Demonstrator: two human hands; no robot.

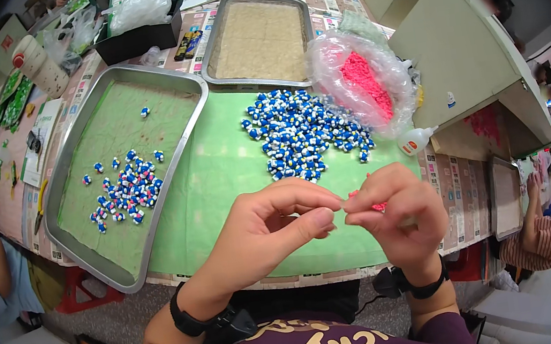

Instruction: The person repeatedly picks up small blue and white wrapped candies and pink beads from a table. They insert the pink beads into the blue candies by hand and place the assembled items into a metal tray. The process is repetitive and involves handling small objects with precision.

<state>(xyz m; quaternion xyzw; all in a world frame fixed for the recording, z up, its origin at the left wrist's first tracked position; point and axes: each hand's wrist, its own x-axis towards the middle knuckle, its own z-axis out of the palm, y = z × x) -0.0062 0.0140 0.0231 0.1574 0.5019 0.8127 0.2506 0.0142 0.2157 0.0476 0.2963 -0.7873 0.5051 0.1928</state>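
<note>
Dozens of small blue-and-white figures (pixel 129 192), some showing pink, sit in the left tray (pixel 174 179); next, left hand (pixel 255 227), fingers narrowed, grip contents hidden, can't tell. Bigger blue-and-white pile (pixel 290 127) lies on the green sheet (pixel 217 159) ahead, then right hand (pixel 405 213), pinched at the left's fingertips, load unclear. Likely step: fingertip work on one small piece; next move calls for steady, precise pinching, with bagged pink bits (pixel 367 85) farthest right.

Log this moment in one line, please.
left hand, right hand close together, any held item unclear | over green sheet | blue-white pile ahead | metal tray left
</note>
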